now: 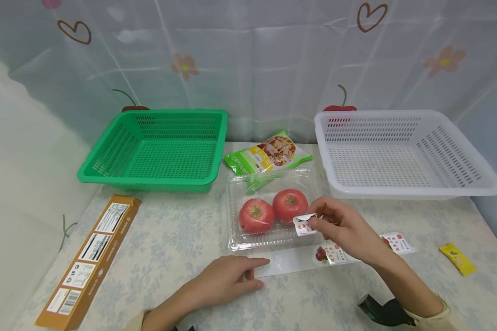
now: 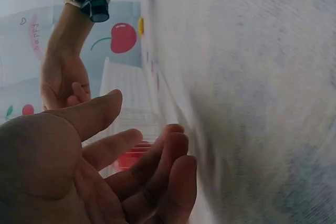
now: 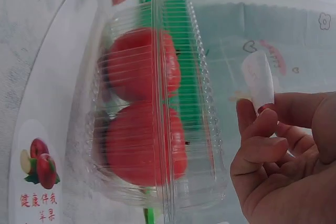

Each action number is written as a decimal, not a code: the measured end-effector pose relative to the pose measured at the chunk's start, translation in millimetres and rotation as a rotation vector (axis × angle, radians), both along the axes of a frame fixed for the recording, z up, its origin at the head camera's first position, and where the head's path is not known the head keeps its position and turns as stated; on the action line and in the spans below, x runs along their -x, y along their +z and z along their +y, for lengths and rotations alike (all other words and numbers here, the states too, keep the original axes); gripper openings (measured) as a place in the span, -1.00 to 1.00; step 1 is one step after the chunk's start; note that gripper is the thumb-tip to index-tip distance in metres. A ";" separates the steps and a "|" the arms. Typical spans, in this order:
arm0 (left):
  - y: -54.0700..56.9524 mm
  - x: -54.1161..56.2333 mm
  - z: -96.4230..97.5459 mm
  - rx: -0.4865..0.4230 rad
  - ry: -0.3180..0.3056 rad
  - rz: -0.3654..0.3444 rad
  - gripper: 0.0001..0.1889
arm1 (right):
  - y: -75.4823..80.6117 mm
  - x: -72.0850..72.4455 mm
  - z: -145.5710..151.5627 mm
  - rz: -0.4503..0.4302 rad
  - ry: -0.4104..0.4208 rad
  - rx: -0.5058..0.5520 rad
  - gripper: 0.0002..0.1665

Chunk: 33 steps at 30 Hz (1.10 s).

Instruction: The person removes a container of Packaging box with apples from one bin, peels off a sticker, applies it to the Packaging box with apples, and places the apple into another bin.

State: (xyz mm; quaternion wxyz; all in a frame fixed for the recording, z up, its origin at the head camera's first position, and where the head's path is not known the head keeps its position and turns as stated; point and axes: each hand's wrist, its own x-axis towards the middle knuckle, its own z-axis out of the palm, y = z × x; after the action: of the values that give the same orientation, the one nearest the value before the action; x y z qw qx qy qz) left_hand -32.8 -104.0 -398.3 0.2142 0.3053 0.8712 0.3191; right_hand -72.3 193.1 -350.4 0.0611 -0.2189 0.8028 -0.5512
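A curled sticker [image 1: 304, 226] — pinched by the right hand [image 1: 345, 230] — is above a clear clamshell box [image 1: 237, 193] of tomatoes [image 1: 256, 216]; the left hand [image 1: 228, 280], index finger extended, touches the label strip [image 1: 291, 262]. Behind: green basket [image 1: 149, 180], white basket [image 1: 414, 191].

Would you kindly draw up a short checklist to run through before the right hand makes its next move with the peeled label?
1. Label free of its strip: ok. The right hand pinches the label clear of the backing strip.
2. Label lying flat: not ok. It looks curled in the right wrist view.
3. Fruit inside the box: ok. Two red fruits sit within the clear box.
4. Left hand at the strip: ok. The left hand is at its bare end; whether it presses down, cannot tell.
5. Lid fully latched: cannot tell through the glossy plastic.
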 end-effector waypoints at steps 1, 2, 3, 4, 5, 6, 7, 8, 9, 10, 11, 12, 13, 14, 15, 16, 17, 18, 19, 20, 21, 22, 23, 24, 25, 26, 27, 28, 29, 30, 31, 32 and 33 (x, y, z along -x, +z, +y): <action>5.1 -1.0 -1.6 0.000 -0.004 -0.009 -0.52 | 0.2 2.3 -0.7 -0.010 -0.006 0.004 -0.85; 10.5 -1.9 -3.1 -0.008 -0.003 -0.020 -0.50 | 0.4 4.4 -1.6 -0.020 -0.013 0.006 -0.84; 16.2 -2.7 -4.5 -0.020 0.005 -0.035 -0.50 | 0.6 6.3 -2.5 -0.031 -0.023 0.004 -0.82; 21.8 -3.7 -5.8 -0.038 0.021 -0.048 -0.49 | 0.9 8.0 -3.5 -0.045 -0.033 0.001 -0.80; 27.2 -4.3 -6.9 -0.058 0.042 -0.059 -0.48 | 1.1 9.6 -4.6 -0.057 -0.044 -0.001 -0.78; 32.6 -4.0 -7.6 -0.080 0.063 -0.066 -0.48 | 1.4 11.0 -5.9 -0.070 -0.055 -0.004 -0.76; 36.7 -2.9 -8.4 -0.103 0.086 -0.065 -0.47 | 1.5 12.3 -7.2 -0.080 -0.067 -0.008 -0.74; 39.9 -1.3 -9.1 -0.123 0.114 -0.056 -0.45 | 1.6 13.5 -8.7 -0.087 -0.081 -0.014 -0.72; 42.0 0.6 -9.7 -0.136 0.148 -0.043 -0.44 | 1.7 14.9 -10.4 -0.093 -0.095 -0.020 -0.70; 43.1 2.8 -10.3 -0.143 0.184 -0.020 -0.43 | 1.7 16.3 -12.5 -0.099 -0.106 -0.022 -0.69; 43.4 5.6 -10.8 -0.143 0.219 0.011 -0.41 | 1.7 18.1 -15.1 -0.098 -0.116 -0.024 -0.68; 43.0 8.8 -11.4 -0.127 0.253 0.056 -0.39 | 1.7 20.2 -18.0 -0.095 -0.125 -0.027 -0.68; 41.6 12.1 -12.3 -0.098 0.285 0.110 -0.38 | 1.7 22.4 -21.3 -0.090 -0.132 -0.029 -0.68; 39.8 15.5 -13.0 -0.058 0.315 0.163 -0.38 | 1.7 24.9 -24.7 -0.082 -0.137 -0.028 -0.68; 37.6 18.7 -13.9 -0.014 0.341 0.206 -0.38 | 1.7 27.9 -28.5 -0.074 -0.136 -0.022 -0.69; 35.3 21.8 -15.0 0.026 0.362 0.243 -0.38 | 1.6 30.7 -32.2 -0.062 -0.133 -0.015 -0.70; 33.2 24.6 -16.3 0.064 0.379 0.269 -0.39 | 1.0 34.0 -36.0 -0.046 -0.131 -0.011 -0.70; 31.2 27.0 -17.6 0.100 0.390 0.290 -0.39 | 0.9 36.7 -39.4 -0.034 -0.128 -0.006 -0.71; 29.3 29.0 -19.0 0.120 0.397 0.298 -0.38 | 0.3 39.6 -42.8 -0.020 -0.124 -0.004 -0.71; 28.1 30.3 -20.2 0.130 0.401 0.298 -0.38 | -0.7 42.6 -45.8 -0.009 -0.120 0.000 -0.72; 27.0 31.3 -21.3 0.131 0.403 0.293 -0.38 | -1.8 45.2 -48.7 -0.003 -0.115 0.006 -0.72; 26.4 32.1 -22.0 0.127 0.404 0.291 -0.37 | -2.9 47.3 -51.2 0.004 -0.114 0.005 -0.72; 25.7 32.9 -22.4 0.125 0.405 0.293 -0.36 | -4.1 49.2 -53.2 0.009 -0.113 -0.001 -0.73; 25.3 33.5 -22.4 0.121 0.406 0.297 -0.36 | -5.3 50.6 -55.1 0.010 -0.111 -0.007 -0.73; 25.1 33.9 -22.3 0.114 0.409 0.299 -0.36 | -7.2 52.0 -56.6 0.014 -0.111 -0.021 -0.73; 24.6 34.5 -22.2 0.111 0.412 0.303 -0.36 | -8.7 52.7 -57.8 0.016 -0.110 -0.036 -0.73; 24.5 34.9 -21.9 0.102 0.419 0.297 -0.36 | -9.9 53.1 -58.9 0.021 -0.110 -0.055 -0.73; 24.4 35.2 -21.7 0.096 0.425 0.296 -0.36 | -10.8 53.1 -59.8 0.029 -0.111 -0.080 -0.73; 24.1 35.5 -21.5 0.091 0.431 0.294 -0.36 | -11.9 53.1 -60.4 0.037 -0.110 -0.100 -0.73; 24.5 35.4 -21.4 0.086 0.435 0.292 -0.36 | -12.8 52.9 -60.9 0.048 -0.109 -0.123 -0.73; 24.5 35.6 -21.3 0.078 0.439 0.289 -0.36 | -13.5 52.6 -61.1 0.058 -0.109 -0.143 -0.72; 24.3 35.7 -21.3 0.071 0.441 0.288 -0.36 | -14.0 52.3 -61.4 0.065 -0.108 -0.160 -0.72; 24.4 35.7 -21.3 0.064 0.444 0.286 -0.36 | -14.4 52.0 -61.5 0.076 -0.106 -0.178 -0.71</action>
State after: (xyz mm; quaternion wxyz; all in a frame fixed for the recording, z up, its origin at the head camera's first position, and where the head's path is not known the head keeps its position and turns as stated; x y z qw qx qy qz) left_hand -68.5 -125.2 -373.8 0.0233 0.1417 0.9479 0.2844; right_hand -124.2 131.6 -364.8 0.0206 -0.1907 0.8607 -0.4716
